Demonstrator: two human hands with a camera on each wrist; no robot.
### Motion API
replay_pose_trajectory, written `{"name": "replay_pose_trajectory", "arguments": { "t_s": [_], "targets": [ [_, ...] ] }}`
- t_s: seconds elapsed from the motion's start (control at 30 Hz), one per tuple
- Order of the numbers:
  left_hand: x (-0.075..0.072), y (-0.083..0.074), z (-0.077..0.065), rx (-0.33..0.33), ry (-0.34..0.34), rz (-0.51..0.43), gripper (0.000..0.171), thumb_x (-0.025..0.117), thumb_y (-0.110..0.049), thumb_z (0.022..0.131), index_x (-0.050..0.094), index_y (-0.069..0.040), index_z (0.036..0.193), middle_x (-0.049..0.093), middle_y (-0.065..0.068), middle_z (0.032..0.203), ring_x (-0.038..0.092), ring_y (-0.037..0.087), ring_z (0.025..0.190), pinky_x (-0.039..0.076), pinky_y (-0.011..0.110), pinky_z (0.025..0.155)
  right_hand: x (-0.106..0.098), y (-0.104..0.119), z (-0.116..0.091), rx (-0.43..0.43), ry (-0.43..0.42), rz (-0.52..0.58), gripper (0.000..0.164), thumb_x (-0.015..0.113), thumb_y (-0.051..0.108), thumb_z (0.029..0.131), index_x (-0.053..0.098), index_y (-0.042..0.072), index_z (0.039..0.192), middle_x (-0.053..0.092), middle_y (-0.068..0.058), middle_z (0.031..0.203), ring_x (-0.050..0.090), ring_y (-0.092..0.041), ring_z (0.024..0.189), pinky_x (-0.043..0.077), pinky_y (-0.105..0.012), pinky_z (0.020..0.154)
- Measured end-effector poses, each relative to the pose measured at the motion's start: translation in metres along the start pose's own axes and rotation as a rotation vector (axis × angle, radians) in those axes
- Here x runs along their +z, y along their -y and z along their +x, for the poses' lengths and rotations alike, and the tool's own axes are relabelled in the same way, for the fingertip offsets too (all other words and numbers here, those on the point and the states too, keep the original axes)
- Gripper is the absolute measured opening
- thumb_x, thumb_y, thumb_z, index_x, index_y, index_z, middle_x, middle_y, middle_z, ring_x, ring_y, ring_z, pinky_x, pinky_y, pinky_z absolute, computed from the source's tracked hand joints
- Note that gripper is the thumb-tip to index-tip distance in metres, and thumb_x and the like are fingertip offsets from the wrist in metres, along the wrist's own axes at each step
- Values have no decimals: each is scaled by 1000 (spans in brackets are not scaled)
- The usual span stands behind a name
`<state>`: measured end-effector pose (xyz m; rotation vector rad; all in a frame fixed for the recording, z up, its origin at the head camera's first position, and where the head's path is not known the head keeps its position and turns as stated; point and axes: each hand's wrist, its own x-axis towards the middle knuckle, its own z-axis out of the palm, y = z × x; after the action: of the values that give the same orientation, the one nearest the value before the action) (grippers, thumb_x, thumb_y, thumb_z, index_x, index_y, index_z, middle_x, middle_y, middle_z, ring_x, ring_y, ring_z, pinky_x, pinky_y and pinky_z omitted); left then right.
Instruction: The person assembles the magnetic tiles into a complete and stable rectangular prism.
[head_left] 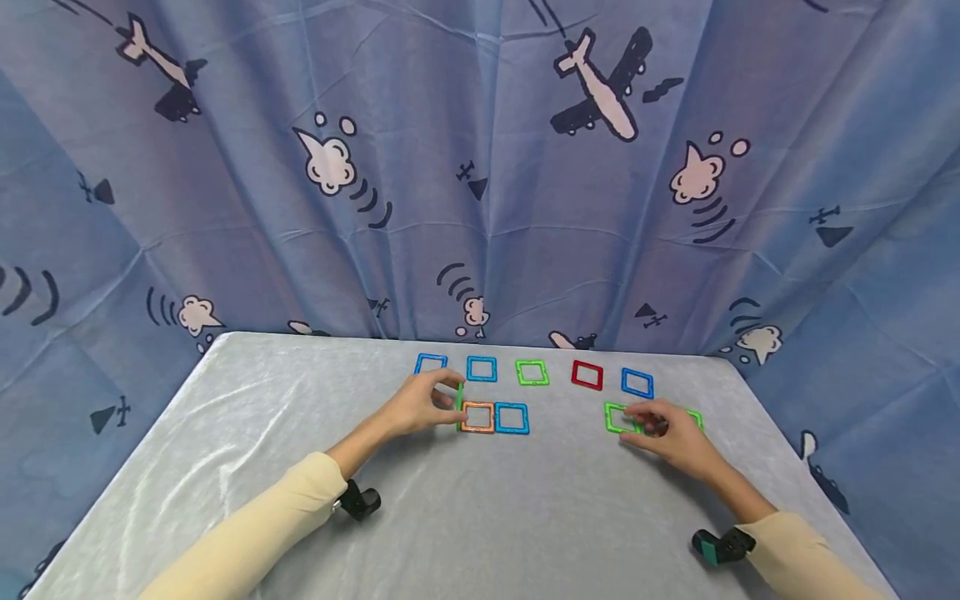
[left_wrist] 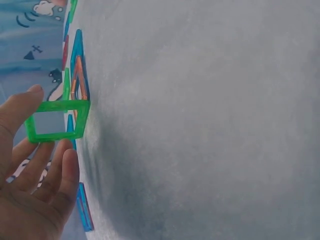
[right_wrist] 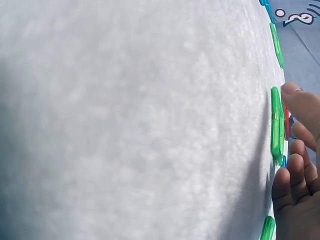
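Note:
My left hand (head_left: pixel 417 402) pinches a green square magnetic tile (left_wrist: pixel 57 103) between thumb and fingertips. That tile stands on edge at the left side of an orange tile (head_left: pixel 462 417). A blue tile (head_left: pixel 512 432) lies flat against the orange one's right side. On the right, my right hand (head_left: pixel 672 435) hovers with loosely bent fingers over a flat green tile (head_left: pixel 609 418) and hides part of it. The right wrist view shows this green tile (right_wrist: pixel 276 125) between the spread thumb and fingers. Another green tile (head_left: pixel 699 418) shows partly behind that hand.
Along the back of the white-covered table (head_left: pixel 480 525) lies a row of tiles: a blue one (head_left: pixel 431 357) partly behind my left hand, another blue (head_left: pixel 482 380), a green (head_left: pixel 532 382), a red (head_left: pixel 587 387) and a blue (head_left: pixel 637 394). A patterned curtain (head_left: pixel 420 167) hangs behind.

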<state>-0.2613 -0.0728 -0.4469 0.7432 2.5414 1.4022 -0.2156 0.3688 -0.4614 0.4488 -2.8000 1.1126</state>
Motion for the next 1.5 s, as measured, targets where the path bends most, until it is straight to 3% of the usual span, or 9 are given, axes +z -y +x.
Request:
{"name": "replay_pose_trajectory", "arguments": {
  "t_s": [0.37, 0.73, 1.13, 1.5],
  "targets": [
    [-2, 2, 2, -23, 2, 6, 59, 86, -13, 84, 60, 0, 135, 65, 14, 127, 69, 24, 100, 57, 34, 79, 3, -1, 3, 9, 10, -5, 32, 87, 15, 84, 74, 0, 110, 65, -9, 97, 56, -23, 83, 47, -25, 68],
    [2, 5, 6, 7, 16, 34, 59, 86, -15, 84, 60, 0, 135, 65, 14, 127, 69, 21, 98, 57, 32, 79, 6, -6, -1, -19, 17, -2, 30, 86, 12, 83, 75, 0, 108, 63, -6, 91, 54, -22, 78, 45, -25, 65],
    [-1, 3, 1, 15, 38, -2, 61, 85, -16, 86, 58, 0, 139, 64, 14, 129, 69, 25, 101, 57, 32, 78, 7, -4, 0, -16, 20, -30, 10, 84, 7, 85, 77, 10, 91, 58, -1, 82, 52, -14, 74, 44, -26, 62],
    [-5, 4, 0, 40, 54, -19, 58, 80, -21, 91, 58, 1, 140, 62, 15, 131, 69, 23, 102, 57, 34, 80, -1, 3, 6, 0, 48, -51, 7, 82, 9, 87, 77, 9, 92, 58, 0, 80, 52, -14, 73, 44, -26, 60]
  ]
}}
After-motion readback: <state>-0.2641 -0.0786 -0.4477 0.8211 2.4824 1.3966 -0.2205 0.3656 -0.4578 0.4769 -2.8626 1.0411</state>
